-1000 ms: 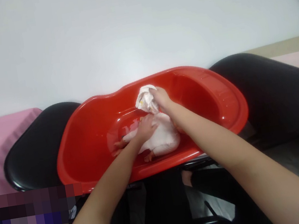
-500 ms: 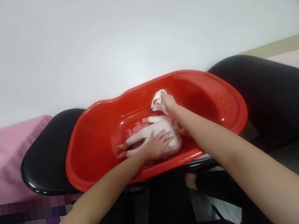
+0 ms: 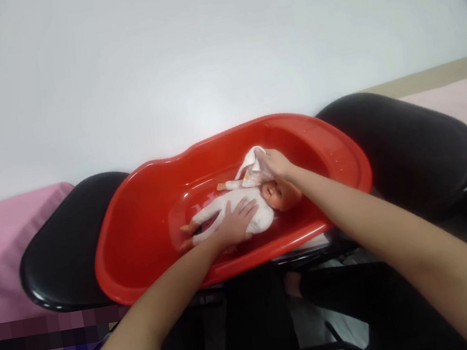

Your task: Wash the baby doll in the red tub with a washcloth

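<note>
A baby doll [image 3: 264, 214] with a white body lies on its back in a red baby bathtub [image 3: 135, 226], its head to the right and feet to the left. My left hand [image 3: 237, 221] rests on the doll's torso, fingers spread. Beside the doll's head, my right hand [image 3: 276, 162] grips a white cloth [image 3: 252, 163], which hangs down over the doll's far arm and shoulder. The fingertips of my right hand are partly hidden by the cloth. Some water seems to lie in the bottom of the tub.
Black chair seats stand at the left [image 3: 63, 249] and right [image 3: 415, 146] of the tub. Pink fabric [image 3: 12, 233] lies beyond the left seat, and a pale wall [image 3: 197, 56] rises behind. Below the tub are dark-clothed legs.
My right hand has moved slightly right with the cloth, and the doll's face now shows. My left hand stays on the doll's torso. The view has shifted a little.
</note>
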A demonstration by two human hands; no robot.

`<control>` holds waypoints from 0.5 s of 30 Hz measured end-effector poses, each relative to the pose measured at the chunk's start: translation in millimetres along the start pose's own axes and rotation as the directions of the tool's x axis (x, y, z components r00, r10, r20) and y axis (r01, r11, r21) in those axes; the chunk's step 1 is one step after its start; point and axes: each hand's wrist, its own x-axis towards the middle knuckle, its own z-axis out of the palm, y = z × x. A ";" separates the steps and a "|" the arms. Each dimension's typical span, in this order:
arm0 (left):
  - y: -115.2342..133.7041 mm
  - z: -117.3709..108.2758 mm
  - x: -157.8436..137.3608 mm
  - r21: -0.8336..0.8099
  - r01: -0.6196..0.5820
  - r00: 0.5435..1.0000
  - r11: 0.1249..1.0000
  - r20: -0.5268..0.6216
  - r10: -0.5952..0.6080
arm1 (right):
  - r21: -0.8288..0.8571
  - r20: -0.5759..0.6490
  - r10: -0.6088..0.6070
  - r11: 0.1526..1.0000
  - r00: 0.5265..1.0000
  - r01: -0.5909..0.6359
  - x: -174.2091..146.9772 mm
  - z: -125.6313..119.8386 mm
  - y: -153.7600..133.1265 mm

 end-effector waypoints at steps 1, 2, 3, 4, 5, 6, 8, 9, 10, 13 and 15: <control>0.2 1.6 2.0 0.009 0.017 1.000 1.000 -0.014 -0.017 | -0.022 -0.028 -0.009 1.000 1.000 0.008 -0.4 -3.2 -0.4; 0.2 2.9 3.9 0.020 0.029 0.999 0.999 -0.030 -0.028 | -0.017 -0.045 -0.016 1.000 0.999 0.015 0.7 -4.6 -0.6; 0.0 3.8 5.3 0.033 0.031 0.999 0.999 -0.043 -0.029 | 0.019 -0.041 -0.024 0.999 0.999 0.025 2.9 -4.4 -0.7; -0.4 4.2 6.4 0.050 0.027 0.998 0.998 -0.054 -0.024 | 0.078 -0.021 -0.036 0.996 0.999 0.038 5.7 -2.8 -0.7; -1.1 4.2 7.1 0.067 0.023 0.998 0.997 -0.061 -0.019 | 0.147 0.010 -0.049 0.988 0.999 0.047 8.5 -0.3 -0.8; -2.0 4.2 7.6 0.083 0.019 0.998 0.996 -0.063 -0.014 | 0.210 0.038 -0.064 0.976 0.997 0.055 10.9 2.6 -0.7; -4.4 4.4 8.1 0.106 0.014 0.999 0.994 -0.053 -0.008 | 0.250 0.058 -0.096 0.965 0.994 0.078 13.8 7.9 -0.2; -5.7 4.9 8.3 0.113 0.019 0.999 0.993 -0.047 -0.014 | 0.208 0.045 -0.100 0.974 0.994 0.088 14.3 9.6 0.5; -7.0 5.7 8.6 0.120 0.027 0.999 0.992 -0.041 -0.022 | 0.129 0.022 -0.098 0.987 0.995 0.094 14.4 10.6 1.4; -10.3 7.8 9.2 0.144 0.037 0.999 0.989 -0.036 -0.032 | -0.172 -0.033 -0.092 0.981 0.995 0.085 13.5 10.4 5.2; -11.2 7.4 9.3 0.159 0.016 0.999 0.987 -0.037 -0.010 | -0.292 -0.019 -0.085 0.953 0.996 0.075 12.6 9.7 7.5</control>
